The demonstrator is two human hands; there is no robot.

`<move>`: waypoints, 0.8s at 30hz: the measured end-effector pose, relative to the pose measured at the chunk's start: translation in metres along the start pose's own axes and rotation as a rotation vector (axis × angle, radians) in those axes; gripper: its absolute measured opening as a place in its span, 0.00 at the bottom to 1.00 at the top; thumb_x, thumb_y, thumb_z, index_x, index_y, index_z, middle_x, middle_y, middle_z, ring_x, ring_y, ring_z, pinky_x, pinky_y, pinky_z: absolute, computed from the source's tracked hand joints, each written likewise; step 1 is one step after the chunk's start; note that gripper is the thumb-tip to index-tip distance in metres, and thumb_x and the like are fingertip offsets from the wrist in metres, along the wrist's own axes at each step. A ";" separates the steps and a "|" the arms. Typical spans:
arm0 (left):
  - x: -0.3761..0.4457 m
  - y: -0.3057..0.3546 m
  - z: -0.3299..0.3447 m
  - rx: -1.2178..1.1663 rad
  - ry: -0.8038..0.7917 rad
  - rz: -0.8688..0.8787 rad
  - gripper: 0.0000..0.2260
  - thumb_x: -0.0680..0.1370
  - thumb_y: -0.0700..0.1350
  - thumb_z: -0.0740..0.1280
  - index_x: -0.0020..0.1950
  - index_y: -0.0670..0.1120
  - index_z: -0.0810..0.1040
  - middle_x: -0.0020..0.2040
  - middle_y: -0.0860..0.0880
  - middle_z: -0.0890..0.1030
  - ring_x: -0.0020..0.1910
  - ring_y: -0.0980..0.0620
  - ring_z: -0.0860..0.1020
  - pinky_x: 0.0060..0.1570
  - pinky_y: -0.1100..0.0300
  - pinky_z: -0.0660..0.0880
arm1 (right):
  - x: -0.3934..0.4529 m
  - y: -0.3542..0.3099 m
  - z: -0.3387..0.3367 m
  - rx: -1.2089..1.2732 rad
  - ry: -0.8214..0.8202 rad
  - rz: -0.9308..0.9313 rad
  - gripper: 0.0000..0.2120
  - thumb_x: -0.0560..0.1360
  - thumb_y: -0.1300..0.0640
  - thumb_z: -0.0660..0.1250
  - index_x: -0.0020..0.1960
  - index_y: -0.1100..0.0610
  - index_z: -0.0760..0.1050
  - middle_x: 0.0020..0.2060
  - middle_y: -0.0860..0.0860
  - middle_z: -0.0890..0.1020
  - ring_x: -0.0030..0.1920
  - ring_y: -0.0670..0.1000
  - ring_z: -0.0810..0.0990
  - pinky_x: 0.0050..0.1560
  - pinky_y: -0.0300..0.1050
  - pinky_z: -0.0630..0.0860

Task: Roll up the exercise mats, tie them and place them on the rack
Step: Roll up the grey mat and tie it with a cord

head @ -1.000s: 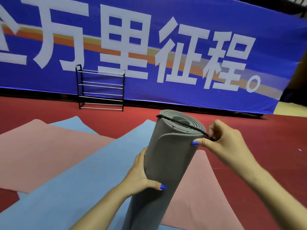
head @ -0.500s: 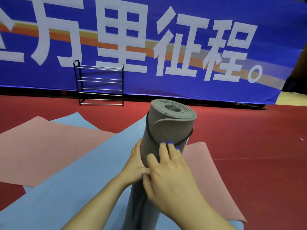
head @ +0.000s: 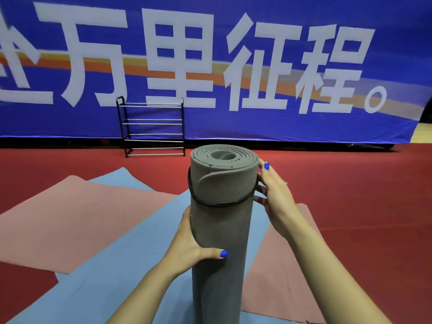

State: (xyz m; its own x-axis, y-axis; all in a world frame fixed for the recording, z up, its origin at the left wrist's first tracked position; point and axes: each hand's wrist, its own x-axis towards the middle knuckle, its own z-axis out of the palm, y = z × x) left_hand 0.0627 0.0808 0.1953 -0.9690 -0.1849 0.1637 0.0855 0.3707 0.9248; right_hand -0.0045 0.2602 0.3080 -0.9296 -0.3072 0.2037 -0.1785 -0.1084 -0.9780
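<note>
A rolled grey mat [head: 221, 230] stands upright in front of me. A black elastic band [head: 224, 204] circles it a little below the top end. My left hand [head: 189, 244] grips the roll at mid height from the left, thumb across the front. My right hand [head: 273, 195] holds the right side near the top, thumb up by the rim, fingers at the band. The black metal rack [head: 153, 128] with several bare rails stands far back against the banner.
Unrolled mats lie flat on the red floor: a pink mat [head: 70, 220] at left, a blue mat [head: 112, 265] under the roll, another pink mat [head: 280, 277] at right. A large blue banner [head: 233, 66] covers the back wall.
The band went from stretched over the roll's top end to sitting around the roll below the top. My right hand left the front of the roll for its right side.
</note>
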 end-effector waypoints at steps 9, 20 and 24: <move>0.002 -0.001 -0.003 -0.013 -0.018 0.022 0.53 0.51 0.59 0.82 0.66 0.70 0.52 0.67 0.65 0.64 0.66 0.61 0.68 0.64 0.57 0.71 | 0.029 -0.028 -0.016 -0.295 0.037 0.094 0.11 0.75 0.67 0.64 0.54 0.59 0.79 0.38 0.59 0.82 0.32 0.52 0.80 0.40 0.48 0.82; 0.003 -0.009 -0.008 0.025 -0.029 0.001 0.62 0.50 0.65 0.80 0.75 0.63 0.47 0.72 0.63 0.59 0.69 0.60 0.64 0.67 0.54 0.69 | 0.045 -0.041 -0.022 -0.239 -0.143 0.358 0.10 0.76 0.61 0.66 0.46 0.69 0.80 0.29 0.53 0.82 0.27 0.47 0.80 0.52 0.49 0.80; 0.002 -0.006 -0.005 0.055 -0.007 -0.006 0.60 0.51 0.64 0.79 0.75 0.62 0.47 0.71 0.63 0.59 0.68 0.59 0.65 0.66 0.56 0.69 | 0.050 -0.039 -0.023 -0.326 -0.100 0.388 0.15 0.75 0.63 0.66 0.30 0.61 0.76 0.20 0.49 0.74 0.19 0.44 0.73 0.45 0.48 0.78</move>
State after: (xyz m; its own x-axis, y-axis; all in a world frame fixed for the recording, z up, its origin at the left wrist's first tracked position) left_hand 0.0615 0.0735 0.1914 -0.9712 -0.1809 0.1553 0.0667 0.4191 0.9055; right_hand -0.0511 0.2710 0.3552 -0.9147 -0.3569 -0.1896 0.0676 0.3273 -0.9425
